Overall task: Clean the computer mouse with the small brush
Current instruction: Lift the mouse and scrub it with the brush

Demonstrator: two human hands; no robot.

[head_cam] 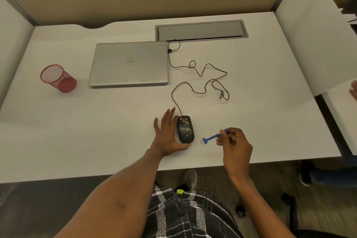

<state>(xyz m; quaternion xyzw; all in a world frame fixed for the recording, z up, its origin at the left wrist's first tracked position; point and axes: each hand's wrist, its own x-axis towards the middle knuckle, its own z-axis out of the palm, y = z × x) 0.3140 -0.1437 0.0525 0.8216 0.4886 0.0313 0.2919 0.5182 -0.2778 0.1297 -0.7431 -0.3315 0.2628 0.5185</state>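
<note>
The black computer mouse (185, 129), oval and low, speckled on top with yellowish flecks that may be dirt or a printed pattern, I can't tell which, sits near the front edge of the white desk (96, 131), its nose pointing away from the person. The left hand (167, 137) lies flat on the desk against the mouse's left flank, fingers straight and together, with the thumb reaching across under its near end. It isn't gripping. To my eye it is cradling the mouse from two sides so a sweep of bristles won't push it away. To the right, apart from the mouse, the right hand (234, 142) pinches the far end of the small blue plastic brush (212, 137) between thumb and fingertips, handle slanting down and leftward so the pale bristle head hangs just beside the mouse's right side without touching it. Holding it by the tip like that gives light, flicking control, and I'd say the brushing is about to begin. So the mouse lies between the two hands, touching the left, just short of the brush. Its thin black cable (201, 75) loops loosely back to a closed silver laptop (129, 63), slack enough that the mouse can be turned. A red mesh pen cup (58, 78) stands well off to the left, and a grey cable hatch (201, 30) lies behind.
</note>
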